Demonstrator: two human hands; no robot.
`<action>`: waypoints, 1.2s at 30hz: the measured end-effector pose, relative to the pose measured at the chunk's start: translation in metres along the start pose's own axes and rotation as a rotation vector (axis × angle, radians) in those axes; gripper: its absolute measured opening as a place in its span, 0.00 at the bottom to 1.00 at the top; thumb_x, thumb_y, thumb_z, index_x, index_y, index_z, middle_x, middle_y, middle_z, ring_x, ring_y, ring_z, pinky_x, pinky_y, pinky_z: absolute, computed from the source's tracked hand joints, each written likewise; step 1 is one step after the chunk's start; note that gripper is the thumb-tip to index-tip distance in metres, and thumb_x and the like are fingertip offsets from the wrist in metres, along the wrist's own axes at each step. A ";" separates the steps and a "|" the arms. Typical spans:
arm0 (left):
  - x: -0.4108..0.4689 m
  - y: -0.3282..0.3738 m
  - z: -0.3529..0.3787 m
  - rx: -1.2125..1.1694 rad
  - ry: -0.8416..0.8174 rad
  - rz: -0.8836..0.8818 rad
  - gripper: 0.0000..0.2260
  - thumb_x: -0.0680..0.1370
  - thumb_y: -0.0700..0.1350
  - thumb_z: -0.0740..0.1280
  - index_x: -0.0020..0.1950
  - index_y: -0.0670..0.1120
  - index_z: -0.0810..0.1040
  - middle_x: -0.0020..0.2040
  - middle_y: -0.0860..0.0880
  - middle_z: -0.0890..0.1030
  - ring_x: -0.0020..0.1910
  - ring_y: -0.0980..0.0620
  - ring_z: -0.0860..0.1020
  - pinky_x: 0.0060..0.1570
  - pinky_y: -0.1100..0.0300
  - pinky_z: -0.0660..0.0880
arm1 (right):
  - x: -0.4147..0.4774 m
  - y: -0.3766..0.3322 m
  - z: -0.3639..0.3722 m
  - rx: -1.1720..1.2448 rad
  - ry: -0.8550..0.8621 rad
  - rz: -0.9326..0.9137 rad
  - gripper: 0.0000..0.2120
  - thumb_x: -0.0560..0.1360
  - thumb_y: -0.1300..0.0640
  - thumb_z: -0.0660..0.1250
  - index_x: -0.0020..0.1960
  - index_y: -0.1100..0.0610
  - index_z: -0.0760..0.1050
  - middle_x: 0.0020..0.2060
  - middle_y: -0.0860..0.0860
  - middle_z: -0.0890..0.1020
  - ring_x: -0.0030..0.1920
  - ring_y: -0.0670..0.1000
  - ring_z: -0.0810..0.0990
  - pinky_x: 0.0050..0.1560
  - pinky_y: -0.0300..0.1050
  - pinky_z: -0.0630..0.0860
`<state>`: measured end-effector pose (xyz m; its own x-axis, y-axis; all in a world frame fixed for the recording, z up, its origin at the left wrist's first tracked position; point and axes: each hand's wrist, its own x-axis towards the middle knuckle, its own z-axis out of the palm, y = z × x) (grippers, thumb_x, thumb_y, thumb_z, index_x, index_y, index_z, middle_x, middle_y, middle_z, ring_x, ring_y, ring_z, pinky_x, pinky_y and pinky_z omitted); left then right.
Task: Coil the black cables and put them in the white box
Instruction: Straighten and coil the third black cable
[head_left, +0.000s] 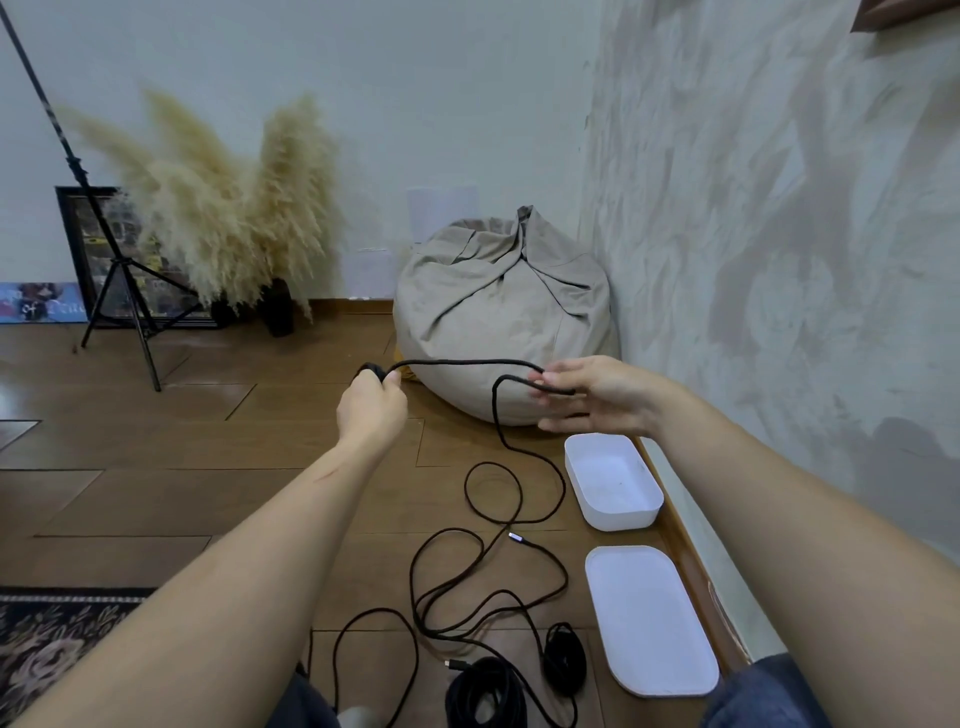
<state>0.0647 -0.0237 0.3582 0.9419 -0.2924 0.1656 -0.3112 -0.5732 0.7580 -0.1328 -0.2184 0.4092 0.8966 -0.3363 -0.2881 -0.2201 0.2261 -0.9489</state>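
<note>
We're holding the cable (457, 362) up off the floor (156, 467) w/ both hands. Our L hand (371, 402) is curling into a fist round a small wound bunch of it, fingers clamped on the black braid. Our R hand (587, 395) is pinching the same cable btwn thumb and near-straight fingers. The strand is running in a shallow arc from one hand to the other.

Below the R hand it's bending, dropping and trailing onto the floor, where it's lying in loose round loops on matte brown wood planks. A silvery plug (515, 538) is sitting among the loops.

The box (623, 514) is standing open just right of the loops, next to the wall. It's smooth white plastic, a rounded-corner rectangle, w/ its pale bottom showing. The lid (649, 618), flat w/ a raised rim, is lying nearer us, apart from the box.

A big coil (488, 686) and a small coil (565, 660), both black, are lying at the bottom edge, left of the lid.

Behind our hands a beanbag (498, 296) in wrinkled grey-beige fabric is slumping against the wall.
</note>
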 end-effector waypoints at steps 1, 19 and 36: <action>0.000 -0.001 0.000 0.007 0.004 0.000 0.14 0.86 0.52 0.56 0.51 0.43 0.73 0.43 0.46 0.77 0.47 0.42 0.78 0.50 0.47 0.78 | -0.001 0.001 0.000 -0.027 -0.033 0.014 0.15 0.80 0.64 0.67 0.66 0.63 0.75 0.48 0.53 0.85 0.50 0.52 0.83 0.60 0.59 0.80; 0.007 -0.007 -0.019 -0.063 0.129 -0.144 0.15 0.87 0.52 0.55 0.55 0.41 0.72 0.48 0.43 0.76 0.49 0.41 0.75 0.47 0.49 0.71 | -0.003 -0.009 0.002 0.106 0.132 -0.120 0.08 0.81 0.69 0.59 0.51 0.60 0.74 0.39 0.51 0.75 0.21 0.41 0.63 0.23 0.32 0.62; -0.033 0.036 -0.010 -0.231 -0.469 0.363 0.16 0.86 0.48 0.57 0.40 0.46 0.72 0.35 0.49 0.76 0.37 0.51 0.77 0.47 0.52 0.74 | 0.013 0.008 -0.005 -1.030 0.484 -0.519 0.16 0.77 0.46 0.71 0.64 0.47 0.77 0.42 0.51 0.78 0.46 0.53 0.77 0.48 0.49 0.74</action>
<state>0.0240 -0.0273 0.3862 0.6098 -0.7711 0.1833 -0.5153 -0.2100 0.8309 -0.1253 -0.2257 0.3973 0.7824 -0.5222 0.3393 -0.2774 -0.7800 -0.5609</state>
